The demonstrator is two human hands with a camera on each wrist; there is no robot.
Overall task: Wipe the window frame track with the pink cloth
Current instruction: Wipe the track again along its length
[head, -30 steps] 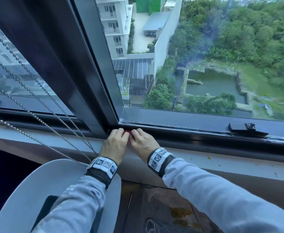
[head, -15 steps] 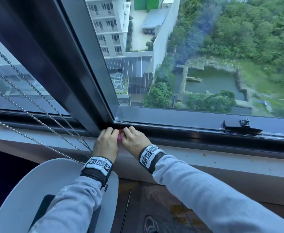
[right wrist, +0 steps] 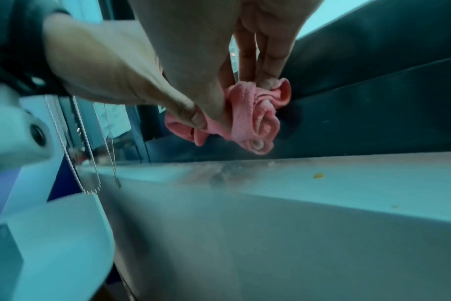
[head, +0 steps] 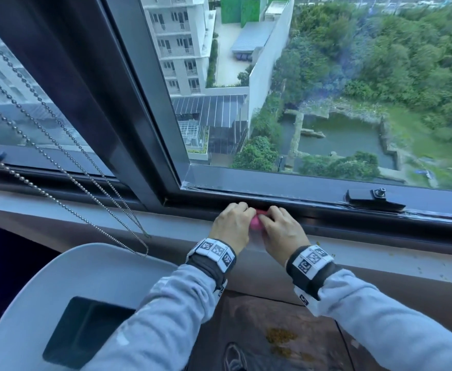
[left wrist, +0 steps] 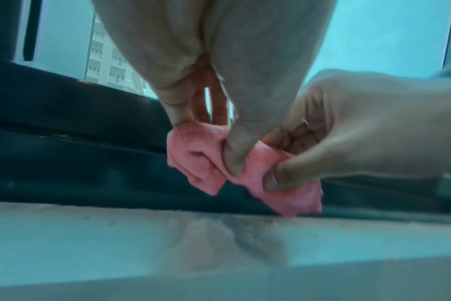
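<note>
Both hands slide the pink cloth along the window track

Compared with a second ago, our left hand (head: 231,226) and right hand (head: 282,230) have moved from the track's left corner to the right, so we judge the corner is wiped and a long part of the track (head: 326,210) remains. Both hands pinch the pink cloth (left wrist: 206,160) between thumb and fingers. It is bunched in soft folds against the dark track, just above the pale sill (head: 380,261).

Pink cloth (left wrist: 193,160) — soft ribbed terry; window frame track (head: 326,210) — dark glossy metal; sill (right wrist: 322,183) smooth, matt.
</note>
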